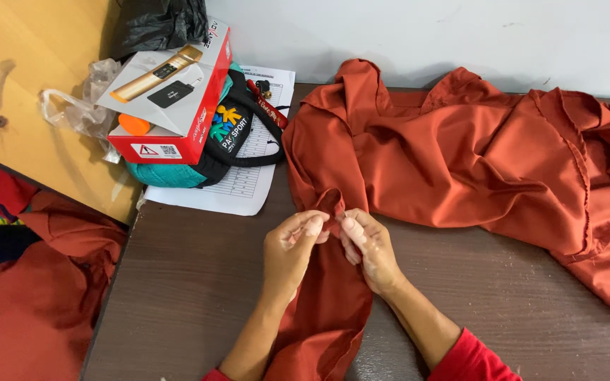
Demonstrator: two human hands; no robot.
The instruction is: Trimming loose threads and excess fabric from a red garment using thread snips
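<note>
My left hand (292, 248) and my right hand (367, 247) meet over the near part of the rust-red garment (460, 155), and the fingers of both are pinched shut on a small fold of its cloth, thumb against forefinger on each side, the two pinches almost touching. Something thin and pale shows between my right fingertips; it is too small for me to tell what it is. From that fold a strip of the same cloth runs down between my forearms toward me, while the bulk of the garment lies crumpled across the dark brown surface (192, 303), spreading to my right and up to the white wall. Well off to my left, at the far corner, a red and white box (178, 99) rests on a black and teal pouch (231, 130), which lies on a printed sheet of paper (241, 183). More red cloth (44, 282) hangs below the left edge
</note>
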